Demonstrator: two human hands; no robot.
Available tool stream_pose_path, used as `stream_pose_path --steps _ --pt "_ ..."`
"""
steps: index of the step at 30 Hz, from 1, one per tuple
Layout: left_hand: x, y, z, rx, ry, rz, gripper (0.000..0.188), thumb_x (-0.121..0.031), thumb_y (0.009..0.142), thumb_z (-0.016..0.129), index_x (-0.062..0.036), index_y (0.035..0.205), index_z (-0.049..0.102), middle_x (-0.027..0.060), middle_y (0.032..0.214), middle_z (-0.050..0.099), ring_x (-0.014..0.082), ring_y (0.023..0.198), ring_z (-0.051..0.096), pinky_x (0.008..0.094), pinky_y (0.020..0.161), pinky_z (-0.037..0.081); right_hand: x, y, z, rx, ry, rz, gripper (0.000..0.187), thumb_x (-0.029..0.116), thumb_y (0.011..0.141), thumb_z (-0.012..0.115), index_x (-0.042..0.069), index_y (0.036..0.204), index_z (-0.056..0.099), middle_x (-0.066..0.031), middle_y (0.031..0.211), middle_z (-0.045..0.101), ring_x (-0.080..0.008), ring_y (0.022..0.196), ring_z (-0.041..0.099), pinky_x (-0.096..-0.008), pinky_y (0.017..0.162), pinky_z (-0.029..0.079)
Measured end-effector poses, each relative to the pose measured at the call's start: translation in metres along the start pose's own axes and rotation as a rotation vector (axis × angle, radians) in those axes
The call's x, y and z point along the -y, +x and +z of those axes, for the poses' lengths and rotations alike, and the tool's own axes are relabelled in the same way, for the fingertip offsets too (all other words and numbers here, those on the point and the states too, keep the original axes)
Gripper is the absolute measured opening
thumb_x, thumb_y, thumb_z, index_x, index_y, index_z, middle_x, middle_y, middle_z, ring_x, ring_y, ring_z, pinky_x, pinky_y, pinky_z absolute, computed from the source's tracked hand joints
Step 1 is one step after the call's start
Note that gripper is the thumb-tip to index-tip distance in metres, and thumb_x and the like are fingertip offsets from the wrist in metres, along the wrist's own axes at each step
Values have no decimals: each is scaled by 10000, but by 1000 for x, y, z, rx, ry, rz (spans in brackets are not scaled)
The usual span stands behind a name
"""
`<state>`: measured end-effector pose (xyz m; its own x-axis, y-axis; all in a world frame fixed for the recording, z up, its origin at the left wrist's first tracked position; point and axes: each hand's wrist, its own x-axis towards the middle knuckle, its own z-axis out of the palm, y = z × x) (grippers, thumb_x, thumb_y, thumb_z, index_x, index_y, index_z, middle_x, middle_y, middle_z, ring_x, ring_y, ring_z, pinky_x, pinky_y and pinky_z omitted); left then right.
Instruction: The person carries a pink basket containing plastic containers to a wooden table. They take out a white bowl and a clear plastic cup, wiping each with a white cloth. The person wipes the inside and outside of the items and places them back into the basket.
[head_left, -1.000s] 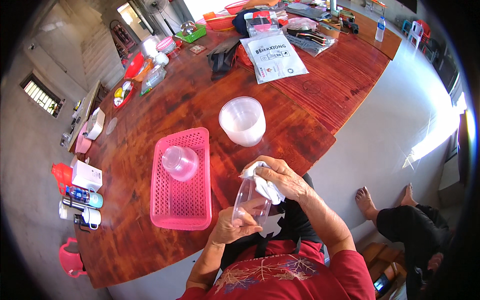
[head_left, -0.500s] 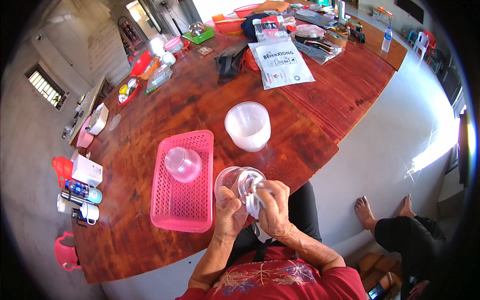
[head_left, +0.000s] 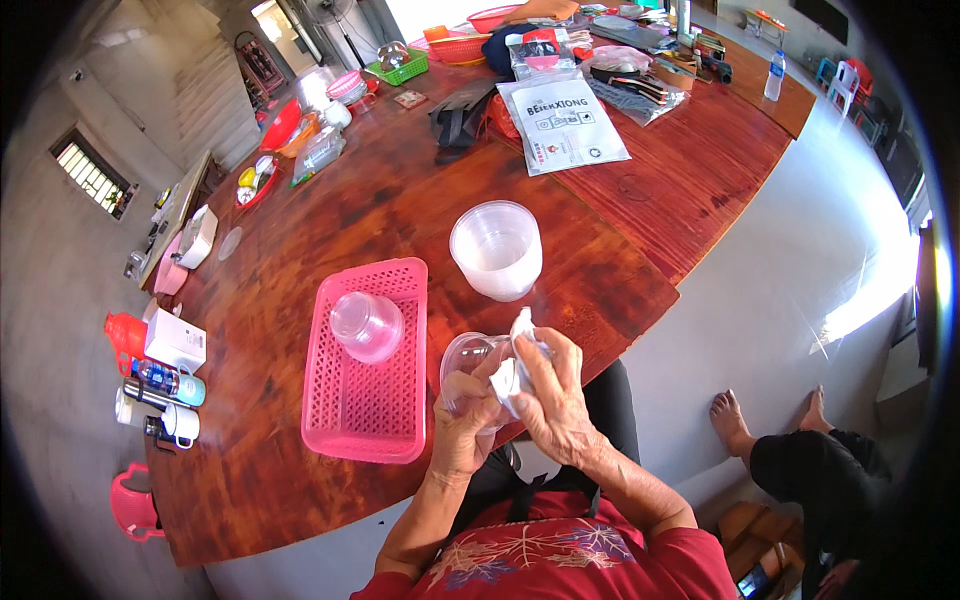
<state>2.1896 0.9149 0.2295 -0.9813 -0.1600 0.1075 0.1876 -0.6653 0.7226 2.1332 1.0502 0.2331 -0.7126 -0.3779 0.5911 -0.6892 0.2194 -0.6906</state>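
Observation:
Close to the table's near edge, my left hand (head_left: pixel 462 425) grips a clear plastic bowl (head_left: pixel 463 352) by its side. A crumpled white tissue or cloth (head_left: pixel 508 380) is bunched in the fingers of my right hand (head_left: pixel 556 405), against the bowl's rim. My hands hide part of the bowl. Beyond them a stack of clear, whitish plastic bowls (head_left: pixel 497 272) stands upright on the table. Left of my hands lies a pink perforated plastic basket (head_left: pixel 362 432). Inside it, toward its far half, sit clear plastic bowls (head_left: pixel 367 328), apparently upside down.
Bottles and mugs (head_left: pixel 170 400) crowd the table's left edge beside a white box (head_left: pixel 175 341). Farther back lie a white printed bag (head_left: pixel 563 120), a green basket (head_left: pixel 402 70) and red bowls. A water bottle (head_left: pixel 775 77) stands far right. Another person's bare feet (head_left: pixel 733 425) show at right.
My right hand has turned and shifted slightly, with the white tissue or cloth now sticking up above the fingers. The bowl has tilted a little in my left hand.

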Motion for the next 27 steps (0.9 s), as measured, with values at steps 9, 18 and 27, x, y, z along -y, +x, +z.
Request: stream_pose_path --steps 9,18,27 --pt "1 4 -17 -78 -41 -59 153 -1 840 646 -39 969 574 202 1353 479 234 1159 547 321 940 493 5 -17 -2 47 75 -219 563 -12 656 676 -5 1200 535 -185 1183 459 -391 1073 468 -456 926 416" --pt "1 -2 -17 -8 -28 19 188 -47 854 644 -54 1023 561 196 1316 486 272 1142 553 373 949 498 -2 -9 2 28 52 -58 520 -47 680 634 10 1190 545 -188 1184 464 -377 1077 475 -452 918 419" --pt "13 -4 -19 -38 98 -102 638 -526 974 328 7 1318 400 161 1388 428 272 1197 494 440 1016 401 23 -4 1 96 -224 -428 407 112 659 626 8 1053 625 -127 1142 516 -311 1058 507 -400 837 475"
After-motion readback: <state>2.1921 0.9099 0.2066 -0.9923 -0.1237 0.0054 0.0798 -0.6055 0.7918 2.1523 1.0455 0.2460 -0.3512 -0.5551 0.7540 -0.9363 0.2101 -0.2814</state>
